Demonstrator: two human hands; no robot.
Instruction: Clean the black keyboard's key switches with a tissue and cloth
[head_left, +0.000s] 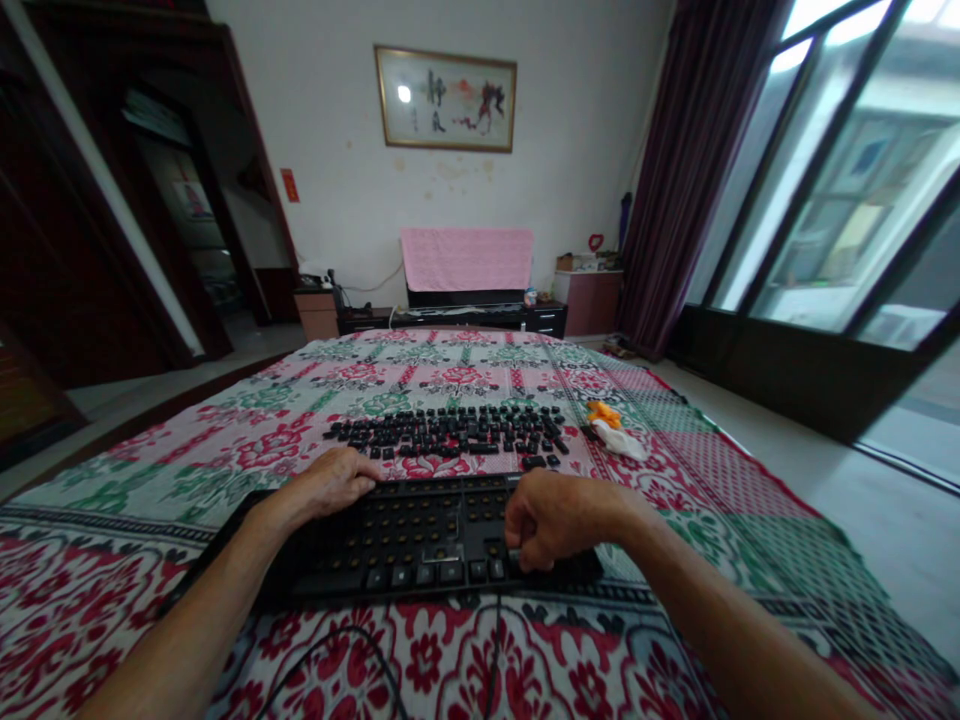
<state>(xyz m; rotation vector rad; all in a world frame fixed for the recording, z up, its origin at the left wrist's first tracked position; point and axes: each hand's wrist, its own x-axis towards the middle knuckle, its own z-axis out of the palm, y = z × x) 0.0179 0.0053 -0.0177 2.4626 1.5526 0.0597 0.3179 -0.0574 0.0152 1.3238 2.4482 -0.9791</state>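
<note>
A black keyboard (431,532) lies across the patterned cloth, most of its key sockets bare. A few keycaps (450,571) still sit along its near edge. My left hand (341,482) rests on the far edge at the left, fingers together and gripping the keyboard. Over the right part of the keyboard, my right hand (541,518) is closed in a fist. A small pale bit shows by its fingers; I cannot make out what it is. Beyond the keyboard lie many loose black keycaps (450,430) in rough rows.
A white and red patterned cloth (420,650) covers the large table. A crumpled white cloth or tissue (621,440) and an orange item (602,413) lie right of the loose keycaps. The keyboard's black cable (495,640) runs toward me.
</note>
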